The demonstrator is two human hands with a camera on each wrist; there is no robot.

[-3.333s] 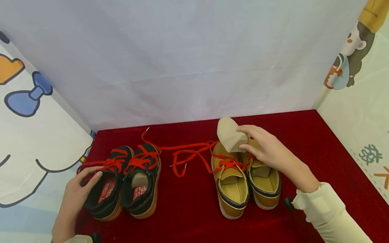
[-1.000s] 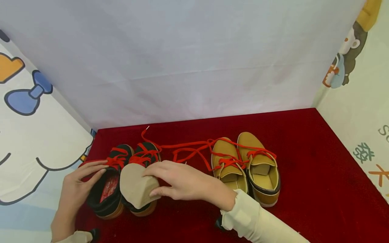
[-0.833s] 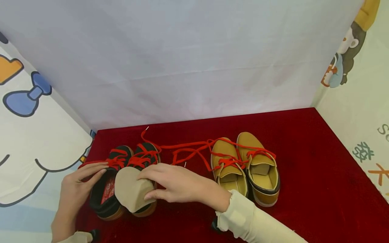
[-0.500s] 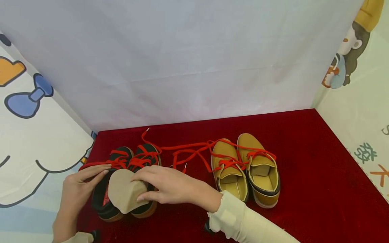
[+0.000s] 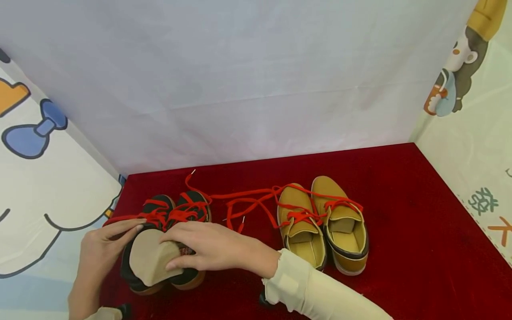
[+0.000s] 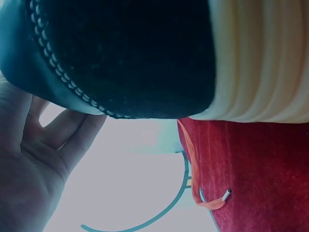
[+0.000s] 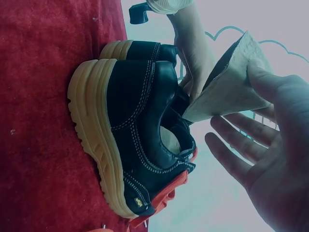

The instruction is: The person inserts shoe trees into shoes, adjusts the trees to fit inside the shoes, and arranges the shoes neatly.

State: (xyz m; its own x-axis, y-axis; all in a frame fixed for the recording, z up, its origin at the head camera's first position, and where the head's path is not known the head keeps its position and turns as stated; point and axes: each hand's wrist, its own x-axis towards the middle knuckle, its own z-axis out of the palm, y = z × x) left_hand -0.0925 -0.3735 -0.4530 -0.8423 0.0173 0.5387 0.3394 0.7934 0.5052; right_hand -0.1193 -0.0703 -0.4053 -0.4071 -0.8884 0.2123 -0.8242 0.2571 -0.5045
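Note:
A beige moulded-pulp shoe insert (image 5: 150, 258), its broad rounded end to the left, is pinched between the thumb and fingers of my right hand (image 5: 212, 245). It overlaps the opening of the left black shoe (image 5: 134, 280) in the head view, hiding most of the inside. My left hand (image 5: 99, 251) pinches that shoe near its tongue, below the red laces. Beside it stands the right black shoe (image 7: 133, 99), with another beige insert (image 7: 170, 140) visible inside in the right wrist view. The left wrist view shows the left shoe's dark heel (image 6: 140, 63) close up, with my left fingers at its upper edge.
Two tan shoes with red laces, the nearer one (image 5: 294, 198) and its mate (image 5: 326, 186), stand to the right on the red cloth (image 5: 400, 200). Loose red laces (image 5: 256, 202) stretch between the pairs. A white backdrop (image 5: 256, 89) rises behind.
My right hand has carried the insert left from above the tan shoes, across the right black shoe, to over the left black shoe's opening. My left hand stays almost where it was.

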